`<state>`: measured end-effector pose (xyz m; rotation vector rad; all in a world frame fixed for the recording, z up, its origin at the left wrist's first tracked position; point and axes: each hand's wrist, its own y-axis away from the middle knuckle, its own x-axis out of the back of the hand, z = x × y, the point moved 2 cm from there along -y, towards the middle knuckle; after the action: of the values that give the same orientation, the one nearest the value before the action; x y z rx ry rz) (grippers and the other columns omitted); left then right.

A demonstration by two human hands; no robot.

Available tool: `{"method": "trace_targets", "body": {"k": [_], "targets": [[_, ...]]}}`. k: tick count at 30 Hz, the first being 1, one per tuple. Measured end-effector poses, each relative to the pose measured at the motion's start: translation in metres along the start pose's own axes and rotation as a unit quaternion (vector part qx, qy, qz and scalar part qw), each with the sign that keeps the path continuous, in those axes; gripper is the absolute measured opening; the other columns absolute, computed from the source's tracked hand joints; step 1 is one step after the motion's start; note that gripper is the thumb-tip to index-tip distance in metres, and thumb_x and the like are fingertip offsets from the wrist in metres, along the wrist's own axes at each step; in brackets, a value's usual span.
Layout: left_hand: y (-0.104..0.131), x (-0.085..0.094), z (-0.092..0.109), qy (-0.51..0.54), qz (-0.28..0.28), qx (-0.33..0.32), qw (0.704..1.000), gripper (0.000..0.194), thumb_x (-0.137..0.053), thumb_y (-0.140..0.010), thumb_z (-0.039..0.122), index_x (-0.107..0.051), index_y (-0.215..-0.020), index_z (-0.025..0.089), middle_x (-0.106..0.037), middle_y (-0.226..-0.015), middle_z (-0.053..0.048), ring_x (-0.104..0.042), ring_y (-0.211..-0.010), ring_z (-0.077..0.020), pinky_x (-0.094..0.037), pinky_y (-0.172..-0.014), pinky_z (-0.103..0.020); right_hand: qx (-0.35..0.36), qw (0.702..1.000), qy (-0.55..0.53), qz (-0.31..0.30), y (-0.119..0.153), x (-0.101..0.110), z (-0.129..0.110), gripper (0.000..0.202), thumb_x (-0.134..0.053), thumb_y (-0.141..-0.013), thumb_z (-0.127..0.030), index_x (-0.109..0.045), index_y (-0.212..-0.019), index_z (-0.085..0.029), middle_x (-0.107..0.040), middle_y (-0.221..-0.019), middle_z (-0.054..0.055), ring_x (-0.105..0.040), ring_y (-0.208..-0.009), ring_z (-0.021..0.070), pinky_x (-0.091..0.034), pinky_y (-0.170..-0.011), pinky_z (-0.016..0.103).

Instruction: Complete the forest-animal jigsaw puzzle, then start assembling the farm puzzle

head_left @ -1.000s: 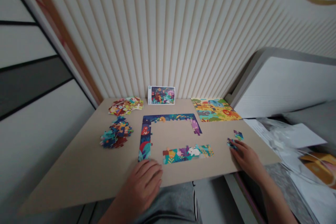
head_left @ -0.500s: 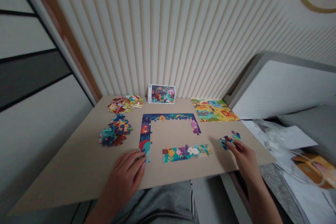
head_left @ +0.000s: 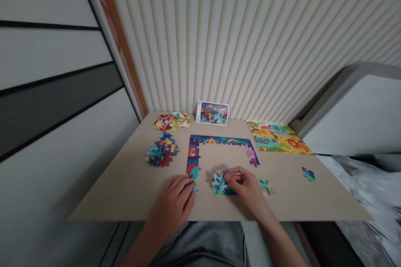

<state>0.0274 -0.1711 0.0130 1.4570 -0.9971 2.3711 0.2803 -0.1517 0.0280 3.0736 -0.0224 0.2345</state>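
Fingertips of my left hand (head_left: 175, 200) lie on the lower end of the left side of a partly joined puzzle border (head_left: 193, 154), fingers extended and palm down. My right hand (head_left: 246, 183) pinches a teal and dark blue puzzle piece (head_left: 219, 179). That piece is over the left part of a separate joined puzzle strip (head_left: 266, 186), most of which the right hand and piece hide. Whether piece and strip touch, I cannot tell. A loose purple and blue puzzle piece (head_left: 309, 174) lies on the table to the right.
On the left of the table (head_left: 125, 183) are a dark puzzle-piece pile (head_left: 163, 150) and a yellow-red pile (head_left: 172, 121). A picture card (head_left: 212, 113) leans against the pleated wall. A yellow animal puzzle (head_left: 278, 137) lies back right. Clear plastic (head_left: 363, 179) sits beyond the right edge.
My right hand has moved left from the table's right side to above the strip, carrying the teal piece. The purple piece stays at right. My left hand keeps its place; the view has shifted.
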Motion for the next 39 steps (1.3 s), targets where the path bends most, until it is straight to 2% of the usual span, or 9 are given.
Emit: {"method": "trace_targets", "body": {"k": [3,7,12,19,23,25,28,32,39], "targets": [[-0.002,0.002,0.002,0.010,-0.001,0.008,1.000,0.028,-0.051,-0.097,0.019,-0.064,-0.122,0.021,-0.067,-0.117,-0.008,-0.059,-0.112,-0.0241,-0.046,-0.101,-0.046,-0.001,0.999,0.027,-0.022,-0.005,-0.023,0.006,0.035,-0.072,-0.083,-0.048,-0.061,-0.094,-0.017,-0.060,-0.057,-0.004,-0.051,-0.050,0.0114,-0.034,-0.050,0.022],[-0.004,0.002,0.003,0.017,-0.010,0.011,1.000,0.029,-0.051,-0.097,0.019,-0.064,-0.123,0.021,-0.067,-0.117,-0.008,-0.059,-0.110,-0.0242,-0.046,-0.099,-0.046,0.013,0.992,0.115,-0.042,-0.006,-0.042,0.004,0.023,-0.067,-0.088,-0.042,-0.060,-0.093,-0.020,-0.071,-0.069,0.001,-0.065,-0.061,0.0172,-0.043,-0.057,0.025],[-0.004,0.004,0.003,0.019,-0.011,0.011,1.000,0.031,-0.052,-0.097,0.019,-0.063,-0.125,0.021,-0.066,-0.118,-0.008,-0.059,-0.111,-0.0238,-0.047,-0.099,-0.045,0.054,0.960,0.275,-0.020,-0.005,-0.049,-0.006,0.012,-0.062,-0.091,-0.035,-0.060,-0.096,-0.024,-0.071,-0.069,-0.001,-0.067,-0.064,0.0183,-0.040,-0.059,0.025],[-0.005,0.004,0.005,0.004,-0.024,0.009,1.000,0.028,-0.052,-0.097,0.021,-0.066,-0.121,0.022,-0.066,-0.117,-0.007,-0.058,-0.111,-0.0248,-0.045,-0.099,-0.046,0.084,0.903,0.422,-0.012,-0.007,-0.056,-0.009,0.010,-0.061,-0.094,-0.033,-0.060,-0.095,-0.023,-0.071,-0.071,0.000,-0.067,-0.066,0.0196,-0.036,-0.059,0.026],[-0.005,0.002,0.005,-0.003,-0.021,0.008,1.000,0.029,-0.052,-0.096,0.020,-0.066,-0.121,0.022,-0.066,-0.117,-0.007,-0.057,-0.111,-0.0250,-0.044,-0.099,-0.047,0.148,0.893,0.423,-0.037,-0.001,-0.041,-0.013,0.019,-0.060,-0.097,-0.038,-0.063,-0.108,-0.023,-0.072,-0.083,0.003,-0.068,-0.081,0.0215,-0.045,-0.072,0.030],[-0.004,0.002,0.005,-0.003,-0.021,0.007,1.000,0.029,-0.052,-0.096,0.020,-0.066,-0.121,0.022,-0.066,-0.118,-0.007,-0.057,-0.112,-0.0251,-0.043,-0.099,-0.047,0.203,0.882,0.421,-0.063,0.004,-0.025,-0.015,0.028,-0.065,-0.093,-0.040,-0.064,-0.117,-0.025,-0.072,-0.104,0.007,-0.065,-0.101,0.0244,-0.047,-0.088,0.036],[-0.004,0.002,0.005,-0.001,-0.025,0.008,1.000,0.029,-0.052,-0.096,0.020,-0.066,-0.121,0.023,-0.066,-0.119,-0.007,-0.056,-0.113,-0.0254,-0.042,-0.100,-0.047,0.250,0.863,0.423,-0.117,0.010,-0.002,-0.010,0.046,-0.072,-0.088,-0.042,-0.062,-0.131,-0.030,-0.062,-0.133,0.009,-0.055,-0.124,0.0279,-0.042,-0.103,0.044],[-0.004,0.001,0.005,0.000,-0.025,0.013,1.000,0.029,-0.051,-0.097,0.020,-0.066,-0.121,0.022,-0.066,-0.118,-0.007,-0.056,-0.113,-0.0254,-0.042,-0.101,-0.047,0.277,0.859,0.408,-0.137,0.011,0.014,0.004,0.043,-0.066,-0.094,-0.033,-0.059,-0.137,-0.033,-0.062,-0.134,0.007,-0.053,-0.127,0.0253,-0.042,-0.106,0.044],[-0.005,0.001,0.005,-0.001,-0.027,0.010,1.000,0.030,-0.051,-0.096,0.020,-0.066,-0.122,0.023,-0.066,-0.119,-0.007,-0.056,-0.114,-0.0256,-0.042,-0.101,-0.047,0.292,0.856,0.409,-0.121,0.005,0.014,0.012,0.046,-0.065,-0.094,-0.030,-0.057,-0.139,-0.032,-0.063,-0.129,0.009,-0.056,-0.121,0.0261,-0.046,-0.103,0.045]]}}
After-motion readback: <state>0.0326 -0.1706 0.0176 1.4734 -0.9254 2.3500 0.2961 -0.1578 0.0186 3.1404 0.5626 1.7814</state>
